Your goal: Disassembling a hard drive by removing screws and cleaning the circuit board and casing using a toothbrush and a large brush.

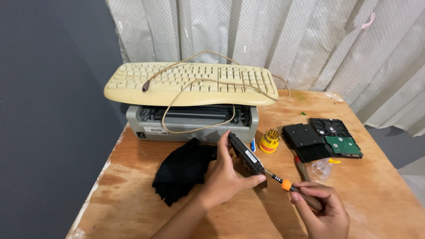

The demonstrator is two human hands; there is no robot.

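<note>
- Clearly, the left hand (223, 177) grips a small black hard drive (245, 154), tilted on its edge just above the wooden surface (133, 208); thumb on the near end, fingers (223, 140) wrapped over the top.
- The right hand (321, 208) has its fingers curled tight around the handle of a screwdriver (292, 189) with an orange collar, its tip touching the drive's lower end.
- To do this well, the tip should probably sit square in the screw and the drive stay braced firmly, or the bit may slip.
- Both forearms come in low from the near edge, wrists angled inward.
- A black cloth (183, 170) lies beside the left hand, a bit holder (269, 140) and larger drives (327, 138) beyond, and a keyboard (190, 83) rests on a printer (190, 121).
</note>
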